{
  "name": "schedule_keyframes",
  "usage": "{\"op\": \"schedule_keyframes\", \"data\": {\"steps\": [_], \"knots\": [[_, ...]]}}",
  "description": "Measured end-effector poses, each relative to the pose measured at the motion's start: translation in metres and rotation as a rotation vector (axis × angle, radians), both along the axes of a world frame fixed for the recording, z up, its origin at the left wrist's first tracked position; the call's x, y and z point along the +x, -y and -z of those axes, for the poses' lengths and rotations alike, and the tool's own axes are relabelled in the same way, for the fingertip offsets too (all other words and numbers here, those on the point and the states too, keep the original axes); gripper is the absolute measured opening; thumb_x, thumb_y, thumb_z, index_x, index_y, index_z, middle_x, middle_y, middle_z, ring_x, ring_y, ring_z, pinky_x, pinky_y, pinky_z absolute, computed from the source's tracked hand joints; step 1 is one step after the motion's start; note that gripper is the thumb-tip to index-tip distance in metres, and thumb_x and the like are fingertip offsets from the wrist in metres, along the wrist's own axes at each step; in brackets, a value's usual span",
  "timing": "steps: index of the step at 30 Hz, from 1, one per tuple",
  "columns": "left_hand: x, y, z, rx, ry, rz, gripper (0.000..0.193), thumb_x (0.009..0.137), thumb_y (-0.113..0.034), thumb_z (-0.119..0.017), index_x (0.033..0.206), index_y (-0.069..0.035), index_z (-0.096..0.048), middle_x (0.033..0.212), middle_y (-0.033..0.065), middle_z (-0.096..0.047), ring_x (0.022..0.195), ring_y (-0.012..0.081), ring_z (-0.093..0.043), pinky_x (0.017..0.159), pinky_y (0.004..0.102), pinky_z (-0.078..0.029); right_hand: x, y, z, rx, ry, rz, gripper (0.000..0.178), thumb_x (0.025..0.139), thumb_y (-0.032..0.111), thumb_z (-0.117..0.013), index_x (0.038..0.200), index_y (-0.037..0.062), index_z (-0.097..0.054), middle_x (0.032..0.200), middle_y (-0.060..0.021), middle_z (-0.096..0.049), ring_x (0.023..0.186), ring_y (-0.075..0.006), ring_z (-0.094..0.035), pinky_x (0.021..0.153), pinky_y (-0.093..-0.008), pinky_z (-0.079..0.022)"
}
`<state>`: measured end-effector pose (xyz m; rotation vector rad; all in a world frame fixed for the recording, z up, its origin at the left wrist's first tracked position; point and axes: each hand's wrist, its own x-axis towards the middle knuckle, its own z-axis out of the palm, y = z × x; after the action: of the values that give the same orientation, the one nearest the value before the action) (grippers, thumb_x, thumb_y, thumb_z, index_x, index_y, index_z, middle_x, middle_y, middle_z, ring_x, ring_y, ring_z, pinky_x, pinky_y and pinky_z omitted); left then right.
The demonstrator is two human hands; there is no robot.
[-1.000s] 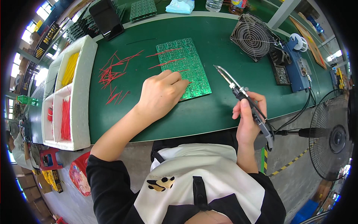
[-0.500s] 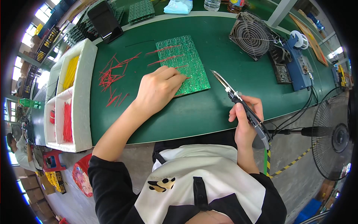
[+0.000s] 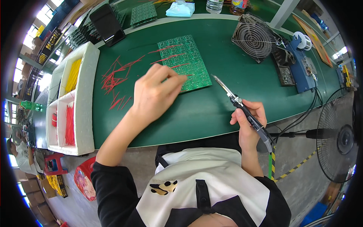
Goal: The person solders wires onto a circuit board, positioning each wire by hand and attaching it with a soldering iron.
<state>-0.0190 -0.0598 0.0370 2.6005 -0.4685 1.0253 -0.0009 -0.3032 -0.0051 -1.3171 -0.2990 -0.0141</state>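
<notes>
L hand (image 3: 157,90): fingers bent, thumb + fingertips held narrow over the lower L part of the green PCB (image 3: 194,58) — a red wire end (image 3: 190,75) shows just past the tips, but can't tell if they're pinching it. R hand (image 3: 248,123), lower R of the PCB, is closed round a soldering iron (image 3: 237,101); iron's tip points up-L, just beside the PCB's R edge, height above the green bench (image 3: 215,45) unclear. PCB lies on the bench at a slight angle, w/ several red wires (image 3: 168,58) across its L side, some sticking out past the edge.

L of PCB: loose pile of red wires (image 3: 113,78), a few short pcs below. Farther L of it: white foam box (image 3: 86,100) — yellow wires (image 3: 74,75) in one compartment, red bundle (image 3: 69,126) in another, nearer the person. Beyond PCB, upper L: black phone-like device (image 3: 107,24), stack of boards (image 3: 143,14). Straight beyond: pale-blue pack (image 3: 180,9). Upper R of PCB: square fan w/ grille (image 3: 251,38); farther R, blue unit (image 3: 300,72) w/ white spool (image 3: 302,41).
</notes>
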Motion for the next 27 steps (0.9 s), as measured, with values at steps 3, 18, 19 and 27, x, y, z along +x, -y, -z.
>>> {"op": "schedule_keyframes", "data": {"steps": [3,18,19,27], "knots": [[-0.004,0.007,0.013,0.01,-0.015,0.033,0.017,0.063,-0.001,-0.072,0.078,-0.008,-0.067,0.069,0.0018,-0.055,0.066,0.0176,-0.054,0.053,0.0289,-0.046,-0.01,0.001,-0.007,-0.076,-0.071,-0.039,0.023,0.08,0.001,-0.065,0.098,-0.0023,-0.05,0.077,-0.01,-0.061,0.059,-0.0094,-0.058,0.051,-0.0204,-0.048],[0.006,0.007,0.031,-0.063,-0.057,0.135,0.011,0.069,-0.002,-0.071,0.079,-0.005,-0.065,0.073,0.003,-0.057,0.066,0.0181,-0.056,0.054,0.029,-0.046,-0.017,-0.015,-0.011,-0.087,-0.022,-0.009,0.024,0.086,0.018,-0.06,0.086,0.0008,-0.043,0.064,-0.012,-0.058,0.045,-0.0133,-0.052,0.043,-0.0235,-0.043],[0.005,0.007,0.031,-0.063,-0.057,0.136,0.011,0.069,-0.002,-0.071,0.079,-0.005,-0.065,0.073,0.003,-0.057,0.066,0.0181,-0.056,0.054,0.029,-0.046,-0.017,-0.016,-0.01,-0.088,-0.024,-0.009,0.024,0.086,0.018,-0.06,0.087,0.0008,-0.043,0.064,-0.0121,-0.058,0.045,-0.0133,-0.052,0.044,-0.0234,-0.043],[0.005,0.006,0.03,-0.05,-0.064,0.137,0.013,0.068,-0.001,-0.071,0.079,-0.005,-0.065,0.073,0.0029,-0.057,0.067,0.0178,-0.057,0.054,0.0288,-0.047,-0.02,-0.012,-0.011,-0.074,-0.079,-0.078,0.02,0.086,0.01,-0.061,0.093,-0.0002,-0.046,0.076,-0.0113,-0.06,0.061,-0.0108,-0.058,0.053,-0.0221,-0.05]]}}
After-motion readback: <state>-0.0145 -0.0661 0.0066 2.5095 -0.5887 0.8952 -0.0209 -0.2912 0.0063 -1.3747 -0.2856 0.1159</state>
